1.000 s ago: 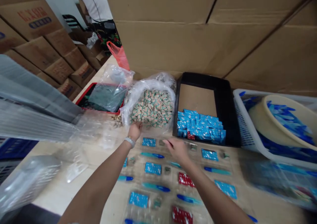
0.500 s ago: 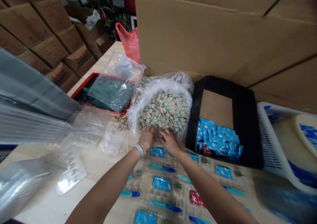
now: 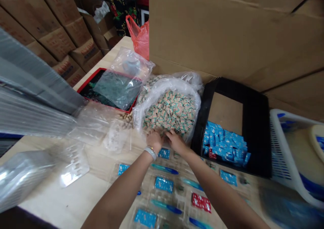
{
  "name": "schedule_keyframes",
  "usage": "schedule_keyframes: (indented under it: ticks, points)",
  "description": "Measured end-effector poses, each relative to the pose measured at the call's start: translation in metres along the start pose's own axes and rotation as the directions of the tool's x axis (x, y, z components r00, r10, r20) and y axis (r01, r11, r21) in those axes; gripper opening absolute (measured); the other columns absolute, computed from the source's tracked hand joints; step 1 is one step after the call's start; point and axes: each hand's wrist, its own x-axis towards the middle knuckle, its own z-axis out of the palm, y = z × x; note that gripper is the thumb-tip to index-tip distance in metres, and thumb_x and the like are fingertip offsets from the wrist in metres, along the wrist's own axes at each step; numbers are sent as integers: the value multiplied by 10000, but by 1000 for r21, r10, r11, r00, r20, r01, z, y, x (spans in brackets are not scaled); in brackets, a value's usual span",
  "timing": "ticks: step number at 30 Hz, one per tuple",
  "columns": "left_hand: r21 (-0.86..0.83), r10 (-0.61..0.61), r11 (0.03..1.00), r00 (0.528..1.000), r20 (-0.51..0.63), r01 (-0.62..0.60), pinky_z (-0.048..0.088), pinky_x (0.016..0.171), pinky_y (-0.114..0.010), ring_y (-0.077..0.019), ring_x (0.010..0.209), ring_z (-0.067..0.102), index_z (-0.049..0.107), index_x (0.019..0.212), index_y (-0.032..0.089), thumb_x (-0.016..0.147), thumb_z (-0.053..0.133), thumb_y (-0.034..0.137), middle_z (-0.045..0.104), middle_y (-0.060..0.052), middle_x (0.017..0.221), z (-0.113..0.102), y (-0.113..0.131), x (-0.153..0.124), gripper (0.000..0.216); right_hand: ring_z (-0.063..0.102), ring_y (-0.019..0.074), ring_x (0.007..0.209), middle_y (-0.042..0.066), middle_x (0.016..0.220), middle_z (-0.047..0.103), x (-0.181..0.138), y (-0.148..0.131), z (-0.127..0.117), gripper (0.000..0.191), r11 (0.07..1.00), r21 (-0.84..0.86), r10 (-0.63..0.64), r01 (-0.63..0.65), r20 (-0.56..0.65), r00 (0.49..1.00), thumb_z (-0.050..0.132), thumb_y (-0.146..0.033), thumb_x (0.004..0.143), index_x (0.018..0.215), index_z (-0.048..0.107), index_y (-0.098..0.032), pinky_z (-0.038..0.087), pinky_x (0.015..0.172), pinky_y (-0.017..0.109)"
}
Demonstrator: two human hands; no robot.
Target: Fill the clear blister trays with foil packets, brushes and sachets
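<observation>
A clear plastic bag [image 3: 141, 121] with a rolled-down rim holds a heap of small tan-and-green square pieces [image 3: 172, 110]. Both hands are at its near edge. My left hand [image 3: 155, 139], with a pale band at the wrist, has its fingers curled at the front of the heap. Close beside it, my right hand [image 3: 176, 142] has its thumb and fingers drawn together over the same edge. The fingertips are partly hidden, and what they pinch is too small to make out. Just below lie clear blister trays with blue packets [image 3: 164, 184], a red packet [image 3: 201, 202] and blue-turquoise pen-shaped tools [image 3: 165, 169].
A black box [image 3: 255, 127] of blue packets stands right of the bag, then a white plastic basket [image 3: 283, 158]. On the left are a red-rimmed tray [image 3: 106, 104] under clear plastic, loose clear trays [image 3: 76, 164] and a red carrier bag [image 3: 140, 38]. A cardboard wall [image 3: 215, 33] rises behind.
The camera view has shifted slightly, so the scene sits a little differently. Both hands remain at the bag's near edge, with small finger movements.
</observation>
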Motion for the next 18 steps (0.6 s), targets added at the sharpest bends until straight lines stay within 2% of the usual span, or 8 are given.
schedule_keyframes:
  ticks: [3,8,11,15,18]
  points:
    - [-4,1,1000,1000,-1,-1,406,739,-333,-254,917,532,526,1016,129,730,534,248,552,-142,994,3,-2,3,311,527,157,739,83,985,484,2,-1,-1,354,999,-42,10,-11,-28,1000,427,-80,739,1048,547,-204,405,651,251]
    - [-78,134,988,991,-4,-134,400,764,-274,-202,928,518,464,1122,143,732,530,206,525,-127,1028,5,-12,6,400,515,154,680,79,937,502,4,-5,-4,232,988,-155,-24,13,-68,997,446,-202,779,968,581,-200,394,588,254]
    - [-71,170,983,985,2,-169,395,781,-264,-190,941,505,497,1087,163,735,522,191,524,-107,1021,4,-16,7,354,504,147,684,72,914,515,7,-8,-6,216,979,-201,-46,27,-90,995,420,-194,790,925,589,-200,387,589,244]
    - [-89,228,969,974,-14,-229,389,788,-273,-185,925,507,567,993,172,752,487,184,557,-89,972,1,-17,6,255,509,149,731,70,942,522,9,-8,-9,217,994,-111,-38,16,-195,980,401,-178,797,900,591,-191,400,645,249]
    - [-255,208,945,978,-17,-205,389,783,-293,-192,874,528,623,877,154,733,493,163,590,-94,927,1,-20,8,194,516,162,799,61,878,550,7,-3,-7,212,999,32,-1,9,-250,968,402,-147,789,869,596,-177,405,719,264]
